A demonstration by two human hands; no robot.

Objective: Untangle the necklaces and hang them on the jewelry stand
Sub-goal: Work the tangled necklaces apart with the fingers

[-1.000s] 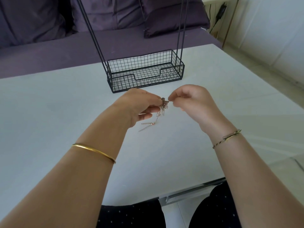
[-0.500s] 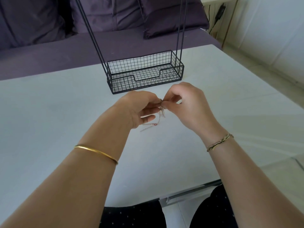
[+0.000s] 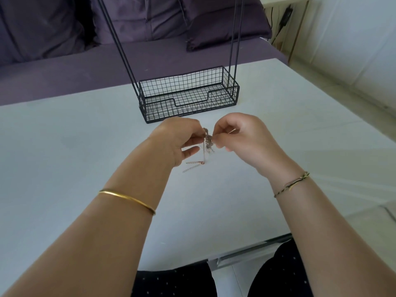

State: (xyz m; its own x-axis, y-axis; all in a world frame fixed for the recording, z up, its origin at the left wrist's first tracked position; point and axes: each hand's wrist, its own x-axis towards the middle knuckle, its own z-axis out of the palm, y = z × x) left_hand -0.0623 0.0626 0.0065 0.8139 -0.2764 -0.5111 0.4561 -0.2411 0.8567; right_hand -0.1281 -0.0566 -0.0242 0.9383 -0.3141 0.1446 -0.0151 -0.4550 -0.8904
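A small knot of tangled thin necklaces (image 3: 208,142) hangs between my two hands just above the white table (image 3: 75,146). My left hand (image 3: 177,140) pinches the knot from the left, and my right hand (image 3: 242,136) pinches it from the right. Loose chain ends (image 3: 192,166) trail down onto the tabletop under my left hand. The black wire jewelry stand (image 3: 188,99) has a mesh basket base and tall thin uprights that run out of the top of the view. It stands just beyond my hands.
A purple sofa (image 3: 85,67) with cushions lies behind the table. The table's near edge is at my lap. A pale floor and wall are to the right. I wear a gold bangle (image 3: 128,199) on the left wrist and a cord bracelet (image 3: 291,184) on the right.
My right hand moved in close to the left one and then shifted slightly, picking at the knot. The chain ends settled lower onto the table.
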